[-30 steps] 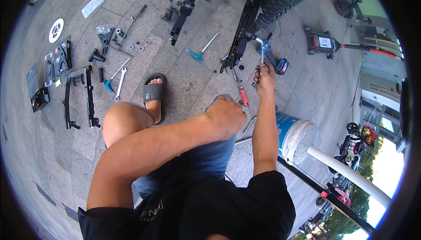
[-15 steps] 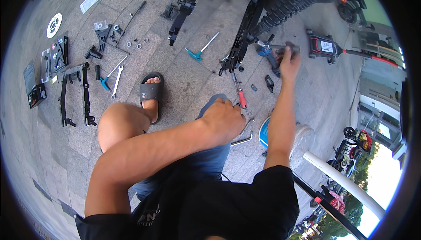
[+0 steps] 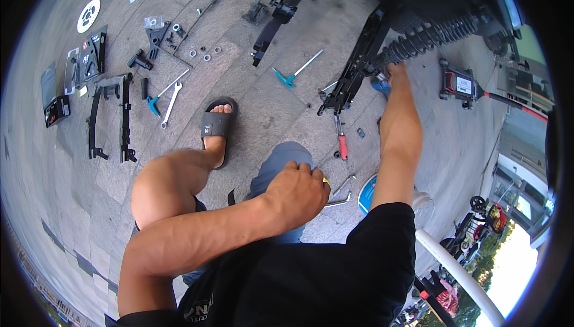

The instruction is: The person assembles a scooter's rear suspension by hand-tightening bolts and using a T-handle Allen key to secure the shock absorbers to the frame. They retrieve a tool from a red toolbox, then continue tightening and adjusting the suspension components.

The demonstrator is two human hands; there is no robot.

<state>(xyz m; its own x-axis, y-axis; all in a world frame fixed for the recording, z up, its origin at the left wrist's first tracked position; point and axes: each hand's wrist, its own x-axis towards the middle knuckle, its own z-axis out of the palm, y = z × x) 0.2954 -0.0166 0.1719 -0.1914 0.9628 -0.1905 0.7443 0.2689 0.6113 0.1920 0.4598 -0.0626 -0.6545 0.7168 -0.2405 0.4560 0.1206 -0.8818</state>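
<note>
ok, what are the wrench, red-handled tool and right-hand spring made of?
Wrench: metal, likely steel, plated or polished; silvery shine.
Red-handled tool: silvery metal shaft, likely steel; smooth red grip, plastic or rubber, can't tell.
Right-hand spring: likely steel, black-coated; dark, even coils with soft highlights.

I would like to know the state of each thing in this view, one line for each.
Left hand: fingers curled; grip on the yellow thing unclear
Right hand: partly hidden, grip unclear
Sandal: worn
Combination wrench: lying on paving
Two teal T-handle wrenches: lying down
Black box: looks open
Floor jack: on its wheels
Bucket: partly hidden
</note>
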